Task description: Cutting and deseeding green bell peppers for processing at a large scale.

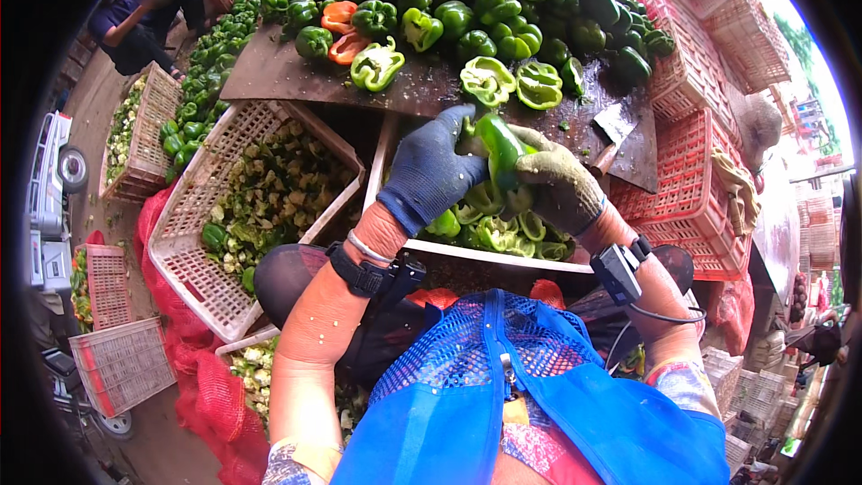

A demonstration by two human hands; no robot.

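My left hand (431, 164), in a dark blue glove, and my right hand (566, 181), in a greyish-yellow glove, are both closed around a green bell pepper (500, 148). They hold it above a white crate (530, 261) of cut green pepper pieces (507, 238). Fingers cover part of the pepper, so I cannot tell whether it is whole or cut. Just beyond my hands, pale green cut peppers (488, 81) lie on a dark board (278, 72). A broad-bladed knife (616, 123) rests on the board to the right of my hands, handle toward me.
Whole green peppers (453, 16) are heaped at the back of the board, with orange-red pepper pieces (347, 51) beside them. A pale crate (193, 274) of pepper cores stands left. Red crates (678, 198) stand right. Another person (135, 31) sits far left.
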